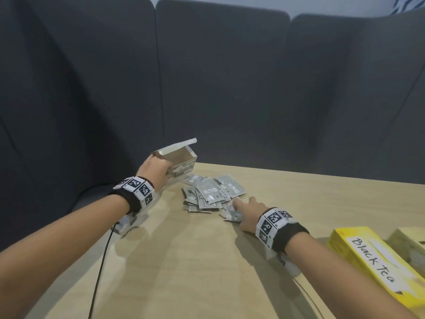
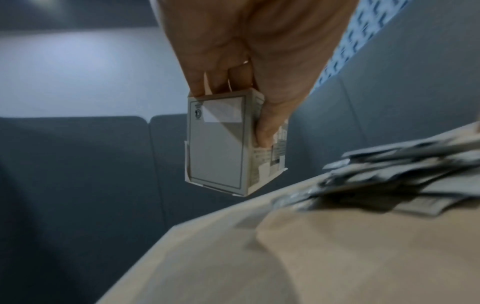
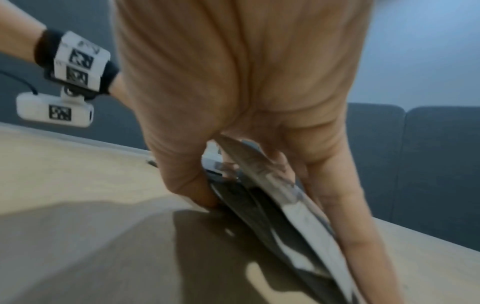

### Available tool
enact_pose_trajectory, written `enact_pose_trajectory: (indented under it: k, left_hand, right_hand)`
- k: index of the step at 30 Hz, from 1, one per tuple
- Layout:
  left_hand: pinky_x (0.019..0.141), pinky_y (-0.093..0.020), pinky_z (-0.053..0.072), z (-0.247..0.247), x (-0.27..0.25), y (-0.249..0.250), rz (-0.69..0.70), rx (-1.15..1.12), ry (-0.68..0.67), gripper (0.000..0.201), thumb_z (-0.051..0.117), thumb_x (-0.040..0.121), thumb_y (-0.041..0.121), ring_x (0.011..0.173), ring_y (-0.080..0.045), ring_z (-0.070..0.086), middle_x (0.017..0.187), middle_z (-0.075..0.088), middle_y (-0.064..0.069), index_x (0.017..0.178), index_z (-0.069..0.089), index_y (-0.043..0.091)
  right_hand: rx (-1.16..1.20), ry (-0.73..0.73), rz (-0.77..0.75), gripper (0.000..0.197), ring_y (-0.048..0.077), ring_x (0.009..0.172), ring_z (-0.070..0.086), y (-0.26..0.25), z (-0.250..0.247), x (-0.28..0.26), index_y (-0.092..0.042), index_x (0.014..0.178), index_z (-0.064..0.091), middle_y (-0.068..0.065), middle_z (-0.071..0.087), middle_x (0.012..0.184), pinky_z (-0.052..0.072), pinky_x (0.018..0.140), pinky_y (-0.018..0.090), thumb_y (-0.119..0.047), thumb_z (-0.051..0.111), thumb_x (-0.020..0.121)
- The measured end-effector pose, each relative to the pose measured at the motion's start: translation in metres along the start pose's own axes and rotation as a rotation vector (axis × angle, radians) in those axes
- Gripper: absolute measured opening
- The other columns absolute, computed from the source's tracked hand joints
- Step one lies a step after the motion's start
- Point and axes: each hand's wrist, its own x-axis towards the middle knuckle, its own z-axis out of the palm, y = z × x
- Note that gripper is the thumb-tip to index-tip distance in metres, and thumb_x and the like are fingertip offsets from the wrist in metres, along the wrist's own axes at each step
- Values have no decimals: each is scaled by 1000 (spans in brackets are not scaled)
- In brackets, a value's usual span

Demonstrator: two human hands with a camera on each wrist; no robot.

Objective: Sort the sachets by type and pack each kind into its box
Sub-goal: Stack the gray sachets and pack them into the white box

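Note:
A pile of grey sachets point(image 1: 212, 194) lies near the far edge of the wooden table point(image 1: 184, 261). My left hand point(image 1: 155, 172) grips a small grey-white box point(image 1: 181, 161) with its lid flap open, held above the table's far left corner beside the pile. The left wrist view shows that box point(image 2: 218, 144) from below, with my fingers point(image 2: 267, 131) curled round its side. My right hand point(image 1: 246, 214) rests at the pile's near right edge and pinches a few grey sachets point(image 1: 231, 212). In the right wrist view these sachets point(image 3: 280, 205) stand on edge between thumb and fingers.
A yellow box labelled "Black Tea" point(image 1: 372, 261) lies at the right edge of the table, with another pale box point(image 1: 411, 245) behind it. Grey sofa cushions point(image 1: 218, 88) rise behind the table. A black cable point(image 1: 99, 272) hangs from my left wrist.

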Motion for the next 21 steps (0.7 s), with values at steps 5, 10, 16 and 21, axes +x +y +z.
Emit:
enact_pose_trajectory:
  k: [5,10,16,21]
  left_hand:
    - [67,-31,48,-49,-38,34,136,-221,-17,4,66,80,14,75,-27,58,75,63,-6,78,63,13]
    - [70,-30,47,-68,-68,77,295,-290,-202,21,76,73,18,76,-22,59,82,68,-3,92,71,12]
    - [69,-21,43,-58,-87,116,385,-270,-391,18,68,82,10,76,-14,53,84,62,4,99,69,15]
    - [67,-16,38,-63,-107,140,445,-306,-473,27,77,76,20,74,-9,52,87,65,5,102,71,15]
  right_hand:
    - [-74,79,5,28,33,103,46,11,13,-23,-20,112,41,8,40,113,43,73,41,-12,50,86]
    - [200,170,24,35,27,97,56,34,-2,-45,-21,119,44,9,51,119,46,80,32,-8,55,88]
    - [894,363,214,36,35,87,62,58,-37,-98,4,122,39,29,56,111,56,69,42,1,52,88]
    - [1581,405,66,14,27,72,62,55,-48,-154,3,95,56,22,61,91,56,54,29,13,54,86]
